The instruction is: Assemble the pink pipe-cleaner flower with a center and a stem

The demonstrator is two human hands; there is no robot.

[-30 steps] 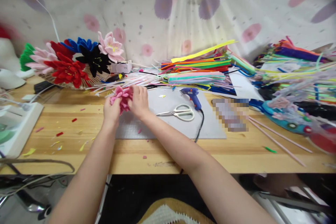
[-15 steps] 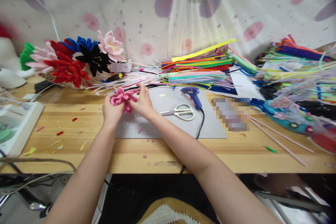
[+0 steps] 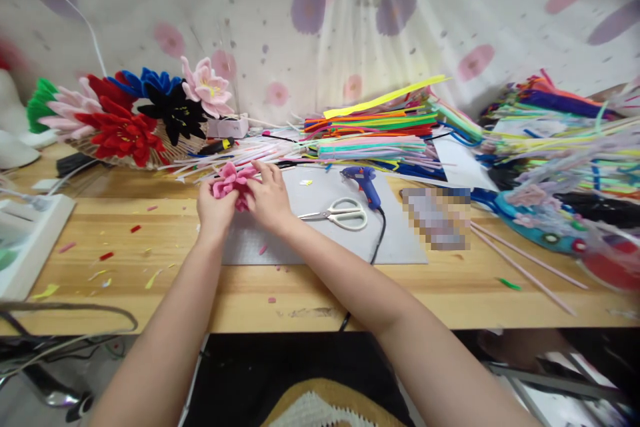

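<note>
Both hands hold a pink pipe-cleaner flower [image 3: 231, 181] just above the grey mat [image 3: 320, 233] on the wooden table [image 3: 200, 280]. My left hand [image 3: 214, 208] grips it from the left with fingers curled round its base. Pressing against the flower's right side, my right hand [image 3: 270, 197] has its fingers closed on the petals. White scissors [image 3: 340, 213] lie on the mat to the right of my hands, with a blue glue gun [image 3: 365, 183] and its black cord just beyond.
Finished flowers [image 3: 135, 113] in red, black, blue and pink lie at the back left. Stacks of coloured pipe cleaners [image 3: 380, 127] fill the back and right. A white box [image 3: 30, 240] sits at the left edge. Small clippings dot the table.
The flower has been turned and worked between my hands, with my right fingers shifting over the petals. The view has drifted slightly.
</note>
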